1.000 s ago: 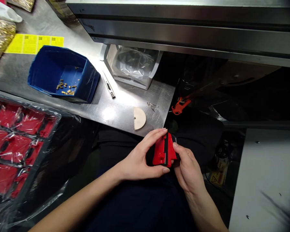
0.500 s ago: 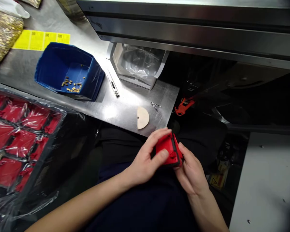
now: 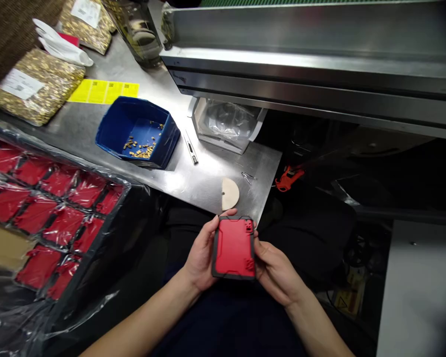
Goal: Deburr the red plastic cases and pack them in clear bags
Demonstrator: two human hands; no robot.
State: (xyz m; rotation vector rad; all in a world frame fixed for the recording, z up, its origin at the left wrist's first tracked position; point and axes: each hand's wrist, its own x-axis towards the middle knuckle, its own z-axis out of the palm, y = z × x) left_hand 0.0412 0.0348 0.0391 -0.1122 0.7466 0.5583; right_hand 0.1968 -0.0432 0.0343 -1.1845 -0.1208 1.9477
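A red plastic case with a black rim (image 3: 235,247) lies flat-side up between my two hands, above my lap. My left hand (image 3: 202,255) grips its left edge, fingers partly hidden beneath and the thumb along the side. On the opposite edge, my right hand (image 3: 277,270) holds it with thumb and fingers, near the moulded details at the right corners. Just beyond the case, a pale half-round disc (image 3: 230,194) rests at the metal table's edge, with small metal pins (image 3: 249,177) beside it.
A blue bin (image 3: 113,124) holds small brass parts; a utility knife (image 3: 192,151) lies beside it. Behind stands a grey bin with clear plastic (image 3: 228,121). Bags of brass parts (image 3: 37,89) lie far left. A plastic-lined crate (image 3: 111,210) holds several red cases. An orange tool (image 3: 289,178) hangs right.
The red case has turned from tilted, with its inside showing, to face up flat. Both hands now hold its sides, and my left fingers have left its inside. The view has shifted.
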